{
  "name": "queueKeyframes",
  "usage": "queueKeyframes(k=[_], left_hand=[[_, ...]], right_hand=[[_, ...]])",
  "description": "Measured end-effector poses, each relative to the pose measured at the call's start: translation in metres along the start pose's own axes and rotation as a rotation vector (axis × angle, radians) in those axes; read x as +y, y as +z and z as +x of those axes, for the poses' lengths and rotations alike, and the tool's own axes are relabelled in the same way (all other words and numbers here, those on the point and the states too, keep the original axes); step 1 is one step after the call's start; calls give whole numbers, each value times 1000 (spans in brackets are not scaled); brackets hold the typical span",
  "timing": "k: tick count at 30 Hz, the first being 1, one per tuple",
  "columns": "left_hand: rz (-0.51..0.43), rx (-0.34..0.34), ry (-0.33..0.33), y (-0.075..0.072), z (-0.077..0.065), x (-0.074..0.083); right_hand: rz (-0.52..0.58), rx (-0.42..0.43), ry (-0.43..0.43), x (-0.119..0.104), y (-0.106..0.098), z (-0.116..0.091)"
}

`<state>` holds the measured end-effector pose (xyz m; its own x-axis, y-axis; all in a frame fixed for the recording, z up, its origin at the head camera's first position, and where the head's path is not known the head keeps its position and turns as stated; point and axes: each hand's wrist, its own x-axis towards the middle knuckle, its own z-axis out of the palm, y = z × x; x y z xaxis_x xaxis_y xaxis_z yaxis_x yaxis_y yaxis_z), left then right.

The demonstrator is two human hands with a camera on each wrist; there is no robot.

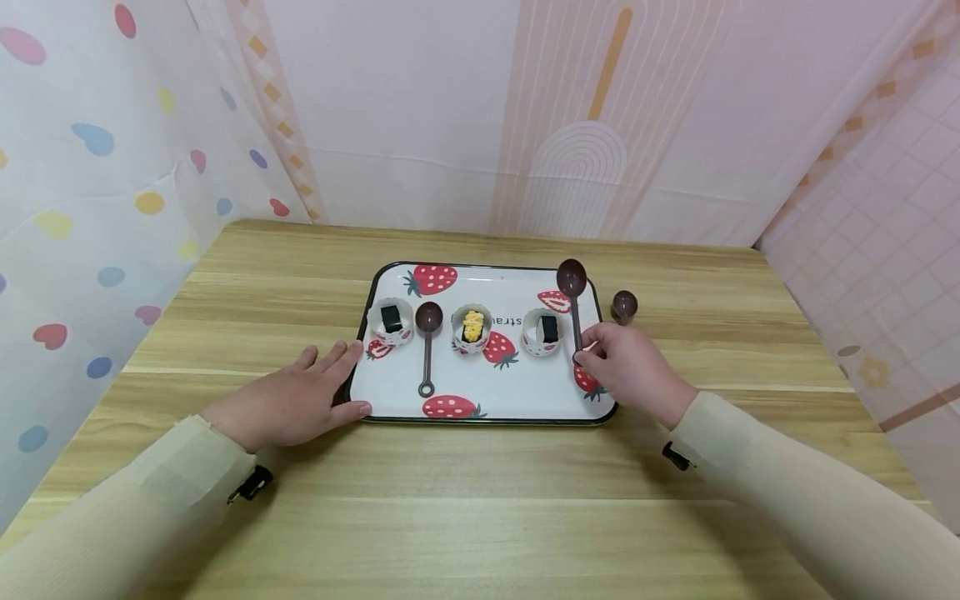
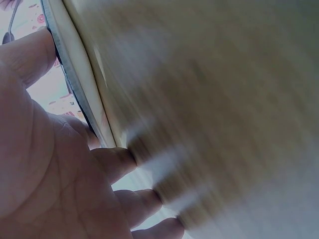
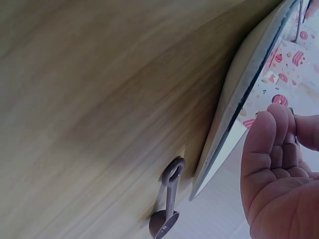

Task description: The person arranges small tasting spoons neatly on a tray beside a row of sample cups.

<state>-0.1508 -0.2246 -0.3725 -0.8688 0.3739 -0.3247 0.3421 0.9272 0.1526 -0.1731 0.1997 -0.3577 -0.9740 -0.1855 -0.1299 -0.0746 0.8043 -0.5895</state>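
Right wrist view alone showed the small spoon's handle [image 3: 171, 193]. Right hand [image 1: 636, 368] pinched the large spoon [image 1: 572, 285]; left hand [image 1: 291, 402], fingers apart, touched the left edge of the tray [image 1: 517, 390]

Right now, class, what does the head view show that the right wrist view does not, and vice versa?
Only the head view shows the yellow-topped piece, two black-banded pieces and the bowl of the held spoon.

Only the right wrist view shows the small spoon's ring-shaped handle end and the right palm.

Both show the right hand pinching the held spoon, the tray, patterned cups, and the small spoon on the table.
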Motion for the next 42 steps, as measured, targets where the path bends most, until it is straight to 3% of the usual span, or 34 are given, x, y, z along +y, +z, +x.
queueKeyframes(k=[25, 42], left_hand=[[-6, -3, -12, 1, 1, -1], [-12, -7, -18, -1, 0, 1]], right_hand=[[17, -24, -39, -18, 15, 3], [110, -110, 0, -35, 29, 8]])
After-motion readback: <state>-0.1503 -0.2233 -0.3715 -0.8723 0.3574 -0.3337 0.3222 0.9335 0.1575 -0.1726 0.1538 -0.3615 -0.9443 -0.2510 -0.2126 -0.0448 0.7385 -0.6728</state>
